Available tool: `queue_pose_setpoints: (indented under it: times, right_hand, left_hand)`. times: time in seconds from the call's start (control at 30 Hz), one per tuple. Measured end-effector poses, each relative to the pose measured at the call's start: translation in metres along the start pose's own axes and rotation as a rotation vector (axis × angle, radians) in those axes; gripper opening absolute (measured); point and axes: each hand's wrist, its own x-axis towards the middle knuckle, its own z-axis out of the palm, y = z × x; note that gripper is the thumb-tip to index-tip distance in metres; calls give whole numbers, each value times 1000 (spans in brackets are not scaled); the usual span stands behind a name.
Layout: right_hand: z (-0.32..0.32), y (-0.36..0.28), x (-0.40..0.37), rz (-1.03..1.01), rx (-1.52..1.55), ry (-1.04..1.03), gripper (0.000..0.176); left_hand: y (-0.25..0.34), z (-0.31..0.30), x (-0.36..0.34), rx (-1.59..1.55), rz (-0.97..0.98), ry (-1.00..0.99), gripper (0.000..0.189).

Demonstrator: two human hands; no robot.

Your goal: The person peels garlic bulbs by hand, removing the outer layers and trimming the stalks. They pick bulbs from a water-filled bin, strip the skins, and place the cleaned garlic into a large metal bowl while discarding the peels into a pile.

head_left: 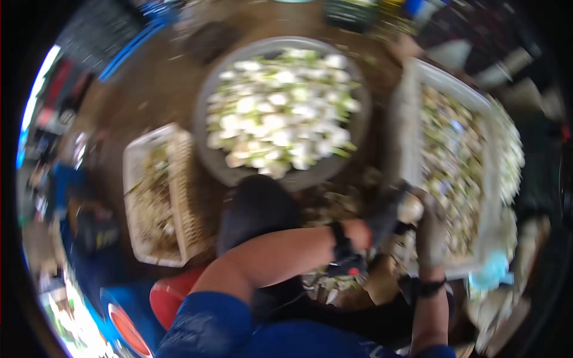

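Observation:
My left hand (pixel 383 218), in a dark glove, reaches across to the right and closes around a whitish bulb (pixel 410 210) that looks like an onion. Against the bulb's right side is my right hand (pixel 432 230), in a pale grey glove with its fingers curled; motion blur hides what else it may hold. Both hands are beside the near left edge of a white crate (pixel 412 143) filled with bulbs and green trimmings. A big round grey tub (pixel 206 140), heaped with white bulbs (pixel 280 110) bearing green stubs, stands in front of me.
On the left a smaller pale basket (pixel 186 179) holds scraps. Peelings (pixel 328 286) litter the floor around my legs. A red seat (pixel 170 298) and blue containers (pixel 122 316) are at lower left. Another person's hand (pixel 404 49) is at the crate's far corner.

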Motion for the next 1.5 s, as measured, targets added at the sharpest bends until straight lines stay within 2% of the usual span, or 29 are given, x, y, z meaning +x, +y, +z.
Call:
queue_pose_setpoints:
  times: [0.03, 0.07, 0.1, 0.13, 0.17, 0.23, 0.33, 0.37, 0.43, 0.47, 0.53, 0.57, 0.63, 0.67, 0.7, 0.77, 0.8, 0.83, 0.9, 0.93, 0.97, 1.03, 1.17, 1.3, 1.37, 1.4, 1.43, 1.47, 1.5]
  right_hand:
    - [-7, -12, -1, -59, 22, -26, 34]
    - [-12, -19, -4, 153, 287, -21, 30]
    - [-16, -20, -8, 136, 406, 35, 22]
    - [-18, -12, -13, 9, 442, 58, 17]
    - [-19, -8, -15, -182, 299, 86, 16]
    - [-24, -9, -17, -383, -19, 162, 14]
    - [-22, -7, -18, -476, -216, 237, 12]
    - [-21, -7, -19, -465, -219, 245, 12]
    - [-19, -7, -20, -425, -267, 250, 8]
    - [-18, -8, -20, -426, -290, 254, 13]
    - [-16, -4, -18, -408, -280, 234, 14]
    - [-17, -2, -17, -397, -270, 213, 14]
    - [-25, 1, -16, -302, -167, 153, 9]
    - [-30, 3, -15, -69, 196, 104, 8]
    - [-35, 5, -14, 166, 559, 54, 10]
    - [-49, 10, -11, 144, 475, 213, 22]
    - [-52, 11, -13, -37, 287, 258, 19]
    - [-53, 10, -15, -220, 97, 298, 16]
    - [-40, -2, -25, -420, -65, 298, 14]
    - [-36, -5, -29, -507, -165, 281, 13]
    - [-32, -3, -30, -502, -161, 285, 13]
    - [-25, 4, -32, -483, -296, 261, 13]
    - [-17, 11, -26, -465, -313, 293, 12]
    - [-30, 6, -24, -416, -260, 254, 12]
    - [-49, 7, -26, 116, 544, -125, 14]
    - [-55, 11, -27, 102, 765, -110, 16]
    - [-66, 10, -26, 113, 664, -25, 17]
    - [-80, 11, -23, 46, 500, 146, 20]
    - [-93, 34, -17, -181, 190, 330, 20]
  left_hand:
    - [4, -5, -1, -97, 10, -163, 43]
    - [6, -1, 2, -252, -52, -97, 43]
    - [8, 4, 0, -265, -12, -46, 54]
    - [7, -5, -2, -240, -17, -108, 55]
    - [6, -1, -1, -261, -28, 45, 55]
    - [10, 8, -4, -269, 4, 33, 53]
    - [12, 27, -11, -135, 17, 108, 47]
    - [9, 26, -9, -131, 4, 105, 47]
    - [5, 19, -4, 183, 112, 150, 43]
    - [0, 14, -1, 185, 102, 149, 43]
    - [-5, 6, 3, 271, 255, 231, 36]
    - [-4, 0, 1, 275, 248, 230, 36]
    - [8, -7, -7, 541, 229, 38, 34]
    - [11, -11, -6, 547, 93, -34, 38]
    - [10, -9, -7, 554, 84, -37, 38]
    - [9, -2, -9, 64, -130, -46, 44]
    - [17, -6, -7, -16, -199, -250, 49]
    - [15, -4, -7, -16, -196, -248, 49]
    - [6, 7, -4, -43, -26, 32, 51]
    - [4, 12, -6, -12, 14, 23, 49]
    - [2, 16, -8, -7, 9, 25, 49]
    - [-1, 24, -11, 265, 113, 137, 36]
    - [-5, 26, -6, 198, 120, 241, 32]
    - [0, 3, 4, 333, 136, 89, 33]
    - [5, -3, 1, 369, 128, 15, 35]
    - [13, 6, -7, 421, 148, -159, 35]
    - [22, 15, -15, 470, 166, -336, 36]
    - [37, 22, -14, 99, -202, -459, 40]
    - [38, 31, -19, 99, -208, -460, 40]
